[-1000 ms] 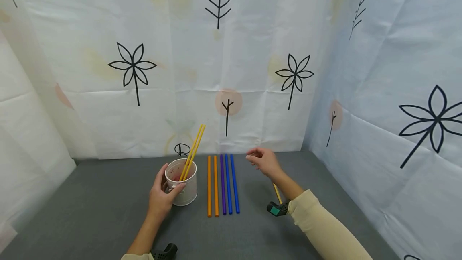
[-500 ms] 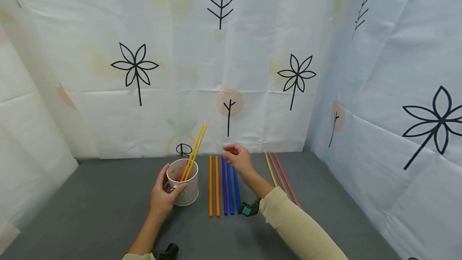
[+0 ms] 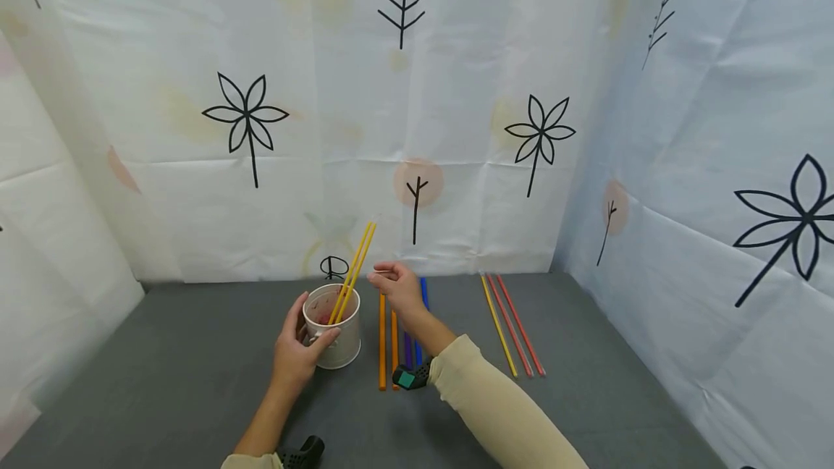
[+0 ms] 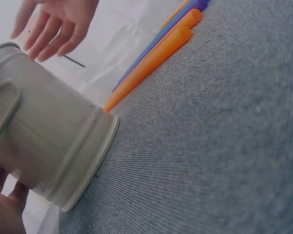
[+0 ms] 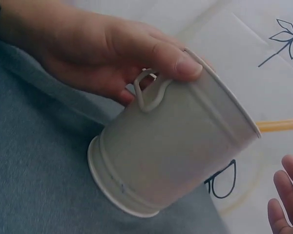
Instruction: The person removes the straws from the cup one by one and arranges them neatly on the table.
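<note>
My left hand (image 3: 295,353) grips a white metal cup (image 3: 344,350) standing on the table, its thumb near the small handle (image 5: 150,92). Two yellow straws (image 3: 356,266) lean out of the cup toward the upper right. My right hand (image 3: 402,294) hovers just right of those straws with fingers loosely bent, apart from them and holding nothing. Under the right forearm lies a row of straws: two orange (image 3: 382,353), one purple (image 3: 407,349) and blue ones (image 3: 424,294), partly covered. The left wrist view shows the right hand (image 4: 63,22) above the cup rim.
To the right on the grey table (image 3: 195,382) lie a yellow straw (image 3: 500,328) and two red straws (image 3: 521,326), side by side. A white patterned curtain (image 3: 339,187) closes off the back and sides.
The right hand has travelled left, over the blue and purple straws to beside the yellow ones, uncovering the red and yellow straws at right. The left hand and cup stay put.
</note>
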Demonstrator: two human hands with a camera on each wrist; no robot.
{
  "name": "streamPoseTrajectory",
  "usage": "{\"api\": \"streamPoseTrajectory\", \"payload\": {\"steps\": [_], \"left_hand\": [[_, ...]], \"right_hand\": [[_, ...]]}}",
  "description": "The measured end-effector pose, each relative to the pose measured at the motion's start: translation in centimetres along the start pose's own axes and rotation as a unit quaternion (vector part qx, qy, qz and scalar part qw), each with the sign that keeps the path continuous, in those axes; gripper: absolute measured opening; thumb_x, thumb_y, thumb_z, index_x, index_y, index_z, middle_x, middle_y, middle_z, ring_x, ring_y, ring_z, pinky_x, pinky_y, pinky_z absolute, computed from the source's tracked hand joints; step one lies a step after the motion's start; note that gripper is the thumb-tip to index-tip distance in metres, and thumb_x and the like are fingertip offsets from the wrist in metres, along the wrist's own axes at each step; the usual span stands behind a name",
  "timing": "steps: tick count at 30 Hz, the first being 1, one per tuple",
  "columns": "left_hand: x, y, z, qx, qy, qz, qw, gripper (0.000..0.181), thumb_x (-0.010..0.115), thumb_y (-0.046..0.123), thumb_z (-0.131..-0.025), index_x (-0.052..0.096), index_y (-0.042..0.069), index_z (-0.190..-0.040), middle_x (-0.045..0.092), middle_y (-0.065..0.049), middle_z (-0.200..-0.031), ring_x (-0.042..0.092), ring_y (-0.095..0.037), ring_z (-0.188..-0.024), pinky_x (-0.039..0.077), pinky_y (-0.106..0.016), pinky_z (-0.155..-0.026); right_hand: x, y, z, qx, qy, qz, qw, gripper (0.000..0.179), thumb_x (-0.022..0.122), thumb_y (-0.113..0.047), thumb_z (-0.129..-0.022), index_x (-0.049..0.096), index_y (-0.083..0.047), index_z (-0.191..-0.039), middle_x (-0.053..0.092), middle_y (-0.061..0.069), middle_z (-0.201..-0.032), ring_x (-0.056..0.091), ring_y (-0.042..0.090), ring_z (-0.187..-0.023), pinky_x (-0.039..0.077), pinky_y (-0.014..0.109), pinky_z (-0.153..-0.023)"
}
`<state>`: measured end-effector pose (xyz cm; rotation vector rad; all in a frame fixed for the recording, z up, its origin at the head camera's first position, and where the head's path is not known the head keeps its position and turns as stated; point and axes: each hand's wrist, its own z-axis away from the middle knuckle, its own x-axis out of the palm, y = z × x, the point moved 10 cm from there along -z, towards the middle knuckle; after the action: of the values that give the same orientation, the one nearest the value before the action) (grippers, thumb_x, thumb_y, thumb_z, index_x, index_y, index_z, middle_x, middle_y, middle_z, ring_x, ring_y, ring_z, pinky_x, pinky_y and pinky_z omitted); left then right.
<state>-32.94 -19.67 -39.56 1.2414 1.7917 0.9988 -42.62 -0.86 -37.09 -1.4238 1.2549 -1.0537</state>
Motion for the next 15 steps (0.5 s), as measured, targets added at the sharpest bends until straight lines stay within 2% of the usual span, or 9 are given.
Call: {"api": "streamPoseTrajectory", "payload": {"steps": [2,4,7,9,12,15], "left_hand": [[0.1,-0.2,0.0,0.002,0.000,-0.004,1.0000,0.080,0.078,0.002,-0.080,0.034,-0.004,-0.146,0.044,-0.031,-0.139,0.042,-0.042,-0.129,0.034,-0.041,-0.109],[0.3,-1.1,-0.2,0.003,0.001,-0.003,1.0000,0.081,0.079,0.002,-0.080,0.034,-0.001,-0.147,0.045,-0.029,-0.139,0.043,-0.040,-0.129,0.036,-0.024,-0.106],[0.3,-2.8,-0.3,0.008,0.006,0.002,0.9999,0.083,0.080,0.004,-0.079,0.035,0.004,-0.148,0.047,-0.025,-0.139,0.044,-0.035,-0.128,0.033,-0.006,-0.094],[0.2,-3.7,-0.4,0.011,0.010,0.007,0.9999,0.083,0.081,0.005,-0.079,0.035,0.007,-0.149,0.047,-0.022,-0.140,0.045,-0.032,-0.128,0.033,-0.005,-0.094],[0.0,-3.8,-0.4,0.014,0.014,-0.001,0.9998,0.083,0.081,0.007,-0.079,0.035,0.007,-0.149,0.048,-0.020,-0.140,0.045,-0.030,-0.128,0.034,-0.008,-0.096],[0.1,-3.6,-0.5,0.016,0.012,-0.012,0.9997,0.083,0.080,0.008,-0.080,0.034,0.008,-0.150,0.047,-0.020,-0.140,0.045,-0.030,-0.128,0.037,-0.025,-0.106]], "right_hand": [[0.4,-0.2,-0.1,0.009,-0.001,0.000,1.0000,0.026,0.068,-0.006,-0.089,0.062,0.007,-0.112,0.068,0.009,-0.091,0.064,0.029,-0.089,0.051,0.030,-0.077],[0.7,-0.2,-0.1,0.015,0.001,0.002,0.9999,0.028,0.067,-0.005,-0.089,0.061,0.009,-0.112,0.069,0.014,-0.094,0.064,0.031,-0.089,0.049,0.025,-0.071],[1.3,0.7,-0.7,0.017,0.009,0.008,0.9998,0.028,0.068,-0.006,-0.088,0.062,0.008,-0.112,0.069,0.014,-0.094,0.065,0.025,-0.087,0.048,0.026,-0.071],[1.7,1.0,-0.8,0.021,0.017,0.012,0.9996,0.028,0.070,-0.009,-0.088,0.063,0.005,-0.111,0.070,0.009,-0.092,0.066,0.025,-0.087,0.050,0.030,-0.075],[2.1,1.3,-1.0,0.027,0.026,0.026,0.9989,0.025,0.072,-0.011,-0.086,0.065,0.002,-0.107,0.070,0.006,-0.090,0.065,0.019,-0.082,0.050,0.033,-0.077],[2.3,1.2,-1.1,0.023,0.037,0.035,0.9984,0.021,0.073,-0.010,-0.085,0.065,0.002,-0.101,0.069,0.005,-0.087,0.064,0.015,-0.078,0.051,0.032,-0.077]]}}
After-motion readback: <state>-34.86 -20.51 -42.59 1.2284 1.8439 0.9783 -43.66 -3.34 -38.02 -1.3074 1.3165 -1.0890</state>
